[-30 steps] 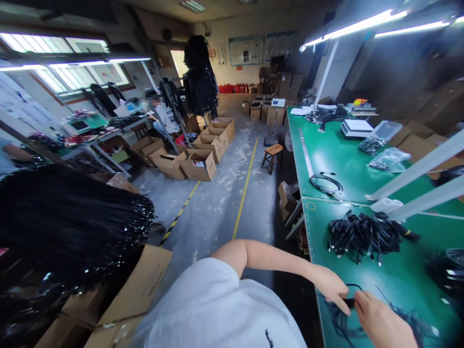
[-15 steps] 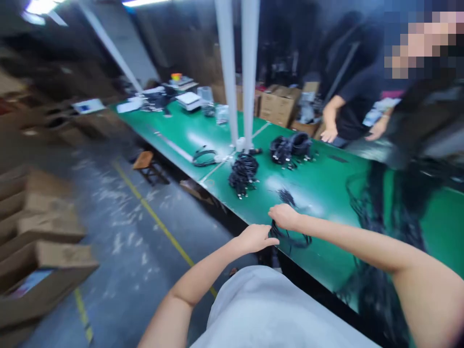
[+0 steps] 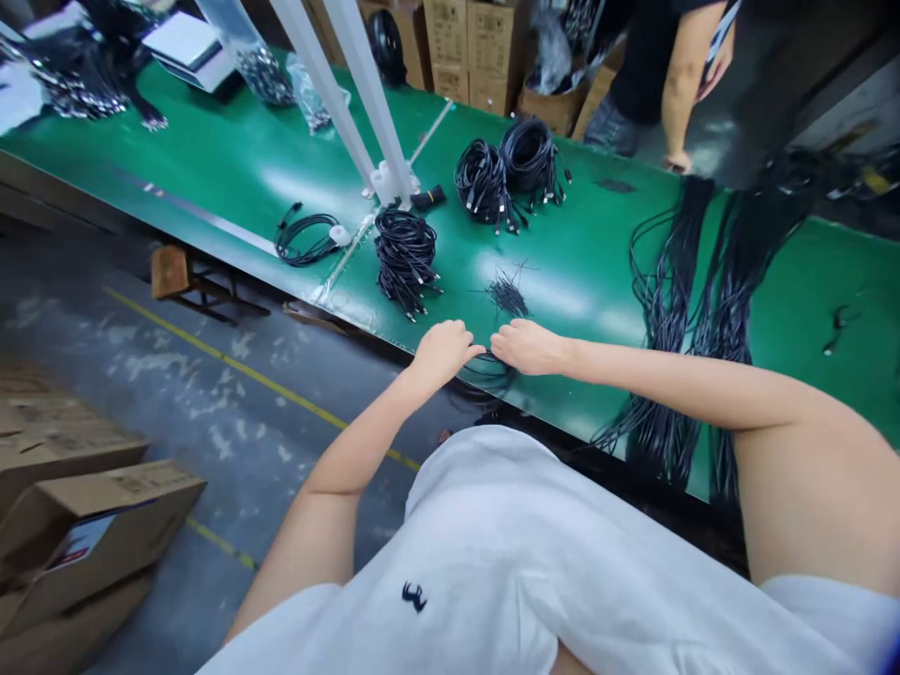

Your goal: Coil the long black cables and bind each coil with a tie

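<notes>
My left hand (image 3: 441,350) and my right hand (image 3: 526,345) meet at the near edge of the green table (image 3: 583,262), both curled and closed on a thin black cable coil (image 3: 488,372) that loops below them. Just beyond my fingers lies a small heap of black cable ties (image 3: 507,295). A bundled black cable bunch (image 3: 406,258) sits to the left of it, and two larger coiled bundles (image 3: 507,173) lie farther back.
Long loose black cables (image 3: 693,309) drape over the table's right part and hang off its edge. Another person's arm (image 3: 679,84) leans on the far side. White lamp posts (image 3: 352,94) rise from the table. Cardboard boxes (image 3: 77,525) stand on the floor at the left, a wooden stool (image 3: 183,277) by the table.
The view has swung right and tilted down onto the table. My hands have stayed together on the thin black cable coil at the table's edge.
</notes>
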A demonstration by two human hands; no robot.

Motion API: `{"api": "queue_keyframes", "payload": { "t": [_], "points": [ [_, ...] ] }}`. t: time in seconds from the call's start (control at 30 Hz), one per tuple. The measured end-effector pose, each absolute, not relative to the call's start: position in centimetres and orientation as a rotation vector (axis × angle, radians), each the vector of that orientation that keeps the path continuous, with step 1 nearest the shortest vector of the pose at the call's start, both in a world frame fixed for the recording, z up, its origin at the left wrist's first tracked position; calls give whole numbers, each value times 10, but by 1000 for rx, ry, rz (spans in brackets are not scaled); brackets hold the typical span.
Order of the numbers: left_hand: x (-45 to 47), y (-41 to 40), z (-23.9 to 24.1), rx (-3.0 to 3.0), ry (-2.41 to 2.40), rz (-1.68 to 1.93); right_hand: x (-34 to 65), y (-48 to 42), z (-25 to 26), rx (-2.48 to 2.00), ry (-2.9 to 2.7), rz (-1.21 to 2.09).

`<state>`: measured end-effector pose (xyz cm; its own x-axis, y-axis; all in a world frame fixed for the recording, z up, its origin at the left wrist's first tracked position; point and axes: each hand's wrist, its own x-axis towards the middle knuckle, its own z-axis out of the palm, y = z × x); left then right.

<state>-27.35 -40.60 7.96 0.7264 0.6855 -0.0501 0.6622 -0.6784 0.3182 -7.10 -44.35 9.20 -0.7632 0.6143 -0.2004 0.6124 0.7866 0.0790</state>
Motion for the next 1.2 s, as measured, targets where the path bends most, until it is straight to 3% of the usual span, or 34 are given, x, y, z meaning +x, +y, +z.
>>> {"api": "queue_keyframes", "payload": {
  "t": [0.23, 0.4, 0.5, 0.63, 0.87, 1.03, 1.2],
  "points": [
    [-220, -463, 42, 1981, 332, -110, -32, -428, 67, 1001, 2595, 24],
    [-232, -423, 57, 2238, 958, 467, -24, -425, 75, 1029, 2656, 43],
    [-232, -390, 56, 2441, 1014, 308, -35, -422, 77, 1179, 2681, 4],
    [-216, -377, 29, 2154, 1142, 22, -62, -411, 63, 1517, 2510, -175],
    [-214, -368, -16, 1353, 1042, 348, -111, -391, 26, 2358, 1953, -581],
    [-234, -350, -15, 1106, 965, 571, -128, -399, 24, 2837, 1969, -1279],
    [-250, -330, 10, 1166, 746, 518, -98, -399, 27, 3341, 1851, -950]
  ]
}}
